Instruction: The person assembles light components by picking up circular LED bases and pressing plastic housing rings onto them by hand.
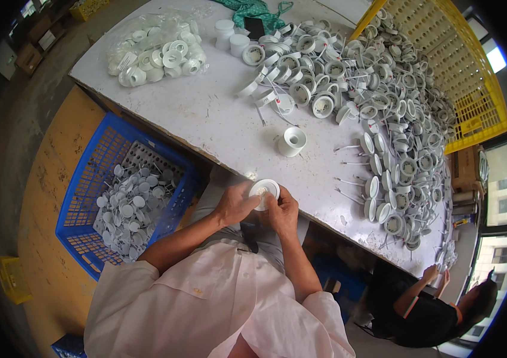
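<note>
A small round white lamp housing [264, 190] is held at the near edge of the white table [217, 119], between both hands. My left hand [237, 203] grips its left side and my right hand [283, 210] grips its right side, fingers over the rim. A single white housing [293, 141] stands alone on the table just beyond the hands. A large heap of similar white housings with wires [379, 107] covers the right half of the table.
A blue crate [95, 173] with several white round parts sits on the floor at left. A clear bag of white rings [158, 53] lies at the table's far left. A yellow crate [468, 89] stands behind the heap. Another person [432, 310] sits at lower right.
</note>
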Demonstrator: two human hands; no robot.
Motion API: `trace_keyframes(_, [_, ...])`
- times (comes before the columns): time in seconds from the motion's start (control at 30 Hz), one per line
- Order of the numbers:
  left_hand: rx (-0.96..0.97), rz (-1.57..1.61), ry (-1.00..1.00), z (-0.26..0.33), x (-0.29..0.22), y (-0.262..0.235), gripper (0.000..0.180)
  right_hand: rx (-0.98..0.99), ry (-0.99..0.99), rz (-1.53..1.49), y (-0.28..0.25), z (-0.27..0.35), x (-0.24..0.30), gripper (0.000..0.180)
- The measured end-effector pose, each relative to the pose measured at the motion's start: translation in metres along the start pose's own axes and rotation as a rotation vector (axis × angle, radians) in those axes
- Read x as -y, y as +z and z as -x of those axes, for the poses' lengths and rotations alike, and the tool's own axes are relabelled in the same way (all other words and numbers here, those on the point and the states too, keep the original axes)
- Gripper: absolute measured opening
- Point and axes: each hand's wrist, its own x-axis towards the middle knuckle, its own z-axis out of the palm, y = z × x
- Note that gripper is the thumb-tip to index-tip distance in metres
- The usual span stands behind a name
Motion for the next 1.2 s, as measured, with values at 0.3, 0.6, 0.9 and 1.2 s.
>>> trace_keyframes(0.3, [-0.041, 0.047, -0.002, 0.001, -0.005, -0.001, 0.030, -0.002, -0.009, 0.012, 0.003, -0.001, 0.005, 0.033])
trace_keyframes(0.6, [-0.046, 0.026, -0.033, -0.003, -0.005, -0.003, 0.033, -0.010, -0.036, -0.029, 0.005, -0.007, -0.002, 0.031])
trace_keyframes(0.9, [0.033, 0.096, -0.003, -0.009, 0.006, -0.002, 0.032, 0.052, -0.614, 0.425, -0.016, 0.006, 0.025, 0.086])
trace_keyframes(1.2, [0.365, 0.296, -0.147, -0.015, -0.007, 0.004, 0.036, -0.009, -0.717, 0.678, -0.050, 0.000, 0.022, 0.078])
